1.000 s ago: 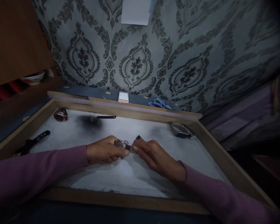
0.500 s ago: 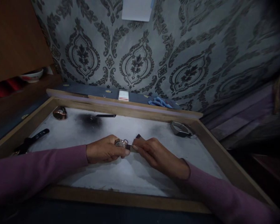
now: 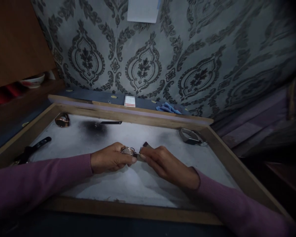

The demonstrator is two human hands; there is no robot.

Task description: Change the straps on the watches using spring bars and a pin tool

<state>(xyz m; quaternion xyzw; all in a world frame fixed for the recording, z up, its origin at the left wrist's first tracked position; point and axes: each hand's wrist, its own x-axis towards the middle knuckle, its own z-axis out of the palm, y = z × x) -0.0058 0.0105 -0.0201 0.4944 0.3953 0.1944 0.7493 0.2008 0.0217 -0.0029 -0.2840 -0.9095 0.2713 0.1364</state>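
Near the middle of a shallow wooden tray with a pale bottom, my left hand is closed on a wristwatch with a round rose-gold case. Its dial faces up between thumb and fingers. Just to the right, my right hand pinches a thin flat strip with a dark end that sticks up past the fingers. The two hands nearly meet at the side of the watch, where a short dark piece shows. Whether this piece is joined to the watch is too small to tell.
Inside the tray lie a rose-gold watch at the back left, a black-strapped watch at the left, a dark blade-like strip at the back and a silver watch at the right. A blue cloth rests behind the rim.
The whole view has shifted very slightly. Both hands keep nearly the same place and grip, with a slight change at the fingertips of my right hand.
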